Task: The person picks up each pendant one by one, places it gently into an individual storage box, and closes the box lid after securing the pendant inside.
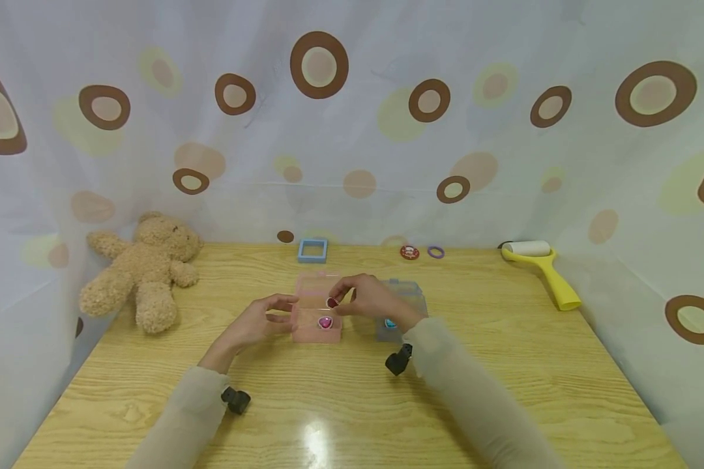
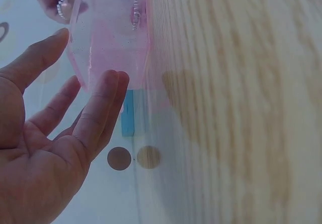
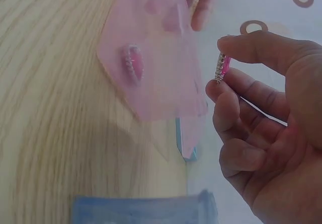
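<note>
Head view: right hand pinched the red gem above the open pink box, short of the table's far edge. Left wrist: left hand was loose, empty, beside that box. Right wrist: gem's long axis ran thumb-to-fingertip.

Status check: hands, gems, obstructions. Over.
Right hand pinching a gem by the pink box. Left hand beside that box. Another gem inside. Lid up, nothing visibly in the way.

The pink box is smooth, see-through plastic, the table glossy wood, the held gem edged perhaps in metal.
</note>
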Demonstrator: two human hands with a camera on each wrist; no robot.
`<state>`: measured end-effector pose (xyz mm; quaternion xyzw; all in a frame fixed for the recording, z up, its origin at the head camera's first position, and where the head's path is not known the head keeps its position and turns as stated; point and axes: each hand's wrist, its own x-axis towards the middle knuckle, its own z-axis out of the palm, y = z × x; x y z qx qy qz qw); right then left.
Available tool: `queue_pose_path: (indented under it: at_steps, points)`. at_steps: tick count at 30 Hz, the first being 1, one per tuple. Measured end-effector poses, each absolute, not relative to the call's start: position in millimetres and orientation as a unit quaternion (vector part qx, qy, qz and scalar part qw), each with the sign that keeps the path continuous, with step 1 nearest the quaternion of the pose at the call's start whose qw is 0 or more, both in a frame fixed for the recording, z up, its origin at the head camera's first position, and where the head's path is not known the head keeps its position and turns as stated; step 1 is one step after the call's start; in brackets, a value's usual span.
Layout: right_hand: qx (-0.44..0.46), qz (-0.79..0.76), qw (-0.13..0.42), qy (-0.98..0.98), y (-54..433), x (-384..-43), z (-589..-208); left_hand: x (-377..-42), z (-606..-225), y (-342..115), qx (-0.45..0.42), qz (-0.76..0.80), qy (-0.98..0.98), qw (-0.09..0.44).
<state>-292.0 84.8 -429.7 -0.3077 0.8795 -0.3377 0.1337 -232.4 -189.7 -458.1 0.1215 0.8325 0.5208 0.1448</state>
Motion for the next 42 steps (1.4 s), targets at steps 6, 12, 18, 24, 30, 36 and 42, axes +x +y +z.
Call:
queue_pose_path:
  at_steps: [6,12,18,24,30,36,42]
  points:
    - [-0.322,-0.328,0.14,0.877,76,-291,-435,-233,-458,-190,0.12,0.524,0.831,0.146]
    - [-0.314,-0.321,0.158,0.88,68,-290,-442,-232,-458,-190,0.117,0.522,0.832,0.147]
    - [-0.321,-0.294,0.157,0.886,61,-289,-444,-232,-458,-191,0.116,0.524,0.831,0.147]
    - [-0.323,-0.272,0.155,0.893,59,-289,-445,-232,-457,-191,0.119,0.524,0.831,0.146]
    - [-0.322,-0.255,0.146,0.9,57,-287,-446,-231,-456,-191,0.124,0.525,0.828,0.15]
    - [-0.321,-0.254,0.142,0.901,56,-286,-446,-231,-457,-190,0.12,0.524,0.83,0.149]
    - [-0.325,-0.252,0.132,0.902,57,-287,-448,-231,-456,-190,0.117,0.521,0.833,0.144]
